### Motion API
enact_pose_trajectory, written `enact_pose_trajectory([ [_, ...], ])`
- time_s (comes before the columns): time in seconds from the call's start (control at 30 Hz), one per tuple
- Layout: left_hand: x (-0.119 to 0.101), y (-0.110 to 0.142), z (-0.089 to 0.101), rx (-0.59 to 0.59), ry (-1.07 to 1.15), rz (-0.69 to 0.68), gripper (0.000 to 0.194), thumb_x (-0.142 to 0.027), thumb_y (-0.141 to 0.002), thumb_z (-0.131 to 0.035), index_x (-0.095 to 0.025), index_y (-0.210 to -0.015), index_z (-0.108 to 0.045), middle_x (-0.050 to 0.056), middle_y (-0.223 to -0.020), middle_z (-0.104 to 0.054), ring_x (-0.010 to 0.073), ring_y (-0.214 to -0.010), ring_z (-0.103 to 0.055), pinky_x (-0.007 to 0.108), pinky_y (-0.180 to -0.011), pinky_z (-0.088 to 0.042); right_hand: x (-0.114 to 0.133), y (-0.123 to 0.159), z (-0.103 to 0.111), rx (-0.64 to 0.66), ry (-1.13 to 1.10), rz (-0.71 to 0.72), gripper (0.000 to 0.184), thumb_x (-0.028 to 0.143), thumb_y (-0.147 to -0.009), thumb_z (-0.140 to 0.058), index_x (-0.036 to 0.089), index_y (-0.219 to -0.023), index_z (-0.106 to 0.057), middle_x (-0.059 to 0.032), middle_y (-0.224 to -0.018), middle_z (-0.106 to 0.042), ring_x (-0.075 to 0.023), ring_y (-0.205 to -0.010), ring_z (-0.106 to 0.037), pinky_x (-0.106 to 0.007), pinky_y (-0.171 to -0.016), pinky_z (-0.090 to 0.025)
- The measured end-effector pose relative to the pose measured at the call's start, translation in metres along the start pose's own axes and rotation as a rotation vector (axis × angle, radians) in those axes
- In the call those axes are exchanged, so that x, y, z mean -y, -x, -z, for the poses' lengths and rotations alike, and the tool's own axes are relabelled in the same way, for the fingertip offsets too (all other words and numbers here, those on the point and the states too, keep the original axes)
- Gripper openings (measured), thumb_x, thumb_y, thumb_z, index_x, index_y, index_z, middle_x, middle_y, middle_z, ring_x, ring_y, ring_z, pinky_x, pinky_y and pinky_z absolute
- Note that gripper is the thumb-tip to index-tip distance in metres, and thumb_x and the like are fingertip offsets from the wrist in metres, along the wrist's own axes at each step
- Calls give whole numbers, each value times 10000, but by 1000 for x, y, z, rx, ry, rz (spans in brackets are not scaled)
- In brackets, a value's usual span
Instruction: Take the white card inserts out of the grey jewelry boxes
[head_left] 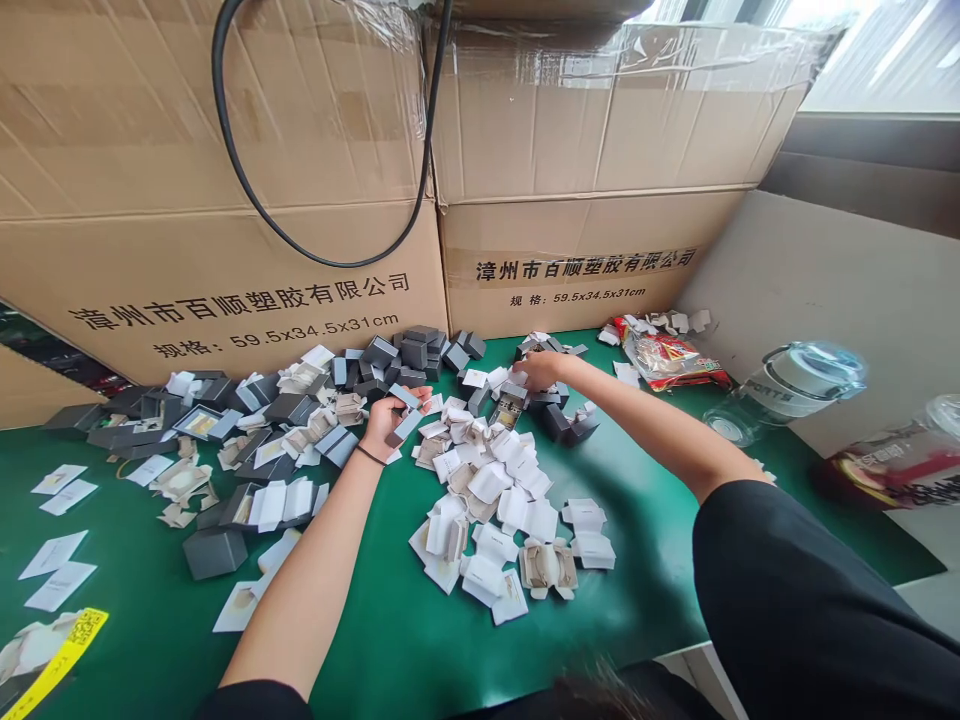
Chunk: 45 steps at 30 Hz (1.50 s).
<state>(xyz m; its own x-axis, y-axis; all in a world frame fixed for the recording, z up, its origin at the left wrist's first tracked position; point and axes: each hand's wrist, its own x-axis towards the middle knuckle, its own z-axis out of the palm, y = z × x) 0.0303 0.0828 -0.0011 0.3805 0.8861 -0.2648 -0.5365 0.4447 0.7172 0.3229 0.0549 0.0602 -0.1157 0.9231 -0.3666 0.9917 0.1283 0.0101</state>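
My left hand (391, 415) is closed around a small grey box lid (407, 424) above the green table (390, 640), at the edge of a heap of grey boxes (409, 358). A dark band circles that wrist. My right hand (537, 369) reaches further back and rests with fingers curled on grey boxes (561, 420) and white inserts; whether it grips one I cannot tell. Between and in front of both hands lies a pile of white paper inserts (491, 500).
Two large cardboard cartons (585, 190) with printed writing stand along the back, a black cable (330, 262) hanging over them. A clear water bottle (795, 385) lies at right beside a red snack bag (667, 358). More grey boxes and white cards (56, 570) are scattered left.
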Motion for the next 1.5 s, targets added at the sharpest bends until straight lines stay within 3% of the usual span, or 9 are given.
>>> enact_pose_trajectory([
  [0.23, 0, -1, 0, -8, -10, -5, 124, -38, -615, -453, -138, -591, -522, 132, -900, -687, 254, -958, -638, 432, -847, -531, -30, 19, 8, 79, -170, 238, 333, 375, -860, -495, 293, -1167, -594, 12, -1079, -666, -139, -903, -629, -207, -772, -453],
  [0.4, 1, -2, 1, -13, -23, -11, 132, -31, -622, -455, -139, -581, -520, 128, -897, -692, 257, -961, -641, 426, -831, -541, -57, 11, 12, -324, -74, -145, 429, 417, -881, -430, 185, -1223, -549, -97, -1182, -609, -244, -1054, -551, -319, -856, -431],
  [0.53, 0, 0, 0, -9, -44, -15, 130, -36, -650, -467, -132, -607, -544, 140, -879, -694, 266, -969, -639, 413, -824, -548, -47, -2, -6, -362, -36, -198, 468, 325, -812, -545, 178, -1256, -516, -134, -1215, -574, -296, -1168, -462, -362, -902, -416],
  [0.67, 0, -1, 0, -9, -52, -18, 133, -44, -647, -456, -134, -611, -547, 140, -878, -694, 267, -971, -640, 422, -820, -551, -38, -8, -14, -327, -54, -227, 355, 293, -742, -613, 209, -1086, -639, -135, -1088, -632, -298, -1023, -573, -355, -799, -474],
  [0.77, 1, -2, 0, -14, -51, -20, 140, -42, -639, -448, -135, -611, -549, 140, -865, -695, 266, -967, -642, 426, -828, -547, -40, -11, -2, -324, -90, -234, 327, 360, -738, -621, 189, -1013, -667, -135, -1004, -657, -291, -917, -620, -352, -753, -490],
  [1.0, 2, -4, 3, -10, -52, -21, 149, -44, -648, -453, -130, -630, -573, 126, -833, -700, 237, -888, -664, 379, -798, -559, -42, -14, 26, -447, -189, -248, 529, 522, -874, -411, 160, -1258, -457, -127, -1102, -616, -219, -996, -596, -309, -820, -478],
  [1.2, 3, -7, 6, 2, -62, -29, 141, -42, -647, -457, -127, -636, -569, 136, -839, -702, 254, -932, -653, 397, -820, -550, -55, -1, -7, -398, -158, -503, 500, 403, -804, -573, 136, -1214, -473, -229, -1153, -565, -363, -1081, -533, -520, -865, -402],
  [1.37, 3, -8, 7, 5, -68, -26, 138, -36, -629, -454, -139, -619, -545, 120, -831, -702, 254, -959, -645, 412, -834, -542, -67, 4, -32, -355, -194, -439, 562, 288, -807, -553, 202, -1329, -363, -177, -1102, -605, -356, -1050, -552, -581, -869, -354],
  [1.5, 1, -5, 4, 6, -91, -26, 116, -49, -624, -470, -133, -623, -550, 122, -825, -698, 259, -959, -643, 413, -839, -540, -74, 14, -42, -370, -286, -287, 759, 259, -713, -664, 290, -1382, -306, -124, -1219, -546, -318, -1060, -546, -448, -875, -404],
])
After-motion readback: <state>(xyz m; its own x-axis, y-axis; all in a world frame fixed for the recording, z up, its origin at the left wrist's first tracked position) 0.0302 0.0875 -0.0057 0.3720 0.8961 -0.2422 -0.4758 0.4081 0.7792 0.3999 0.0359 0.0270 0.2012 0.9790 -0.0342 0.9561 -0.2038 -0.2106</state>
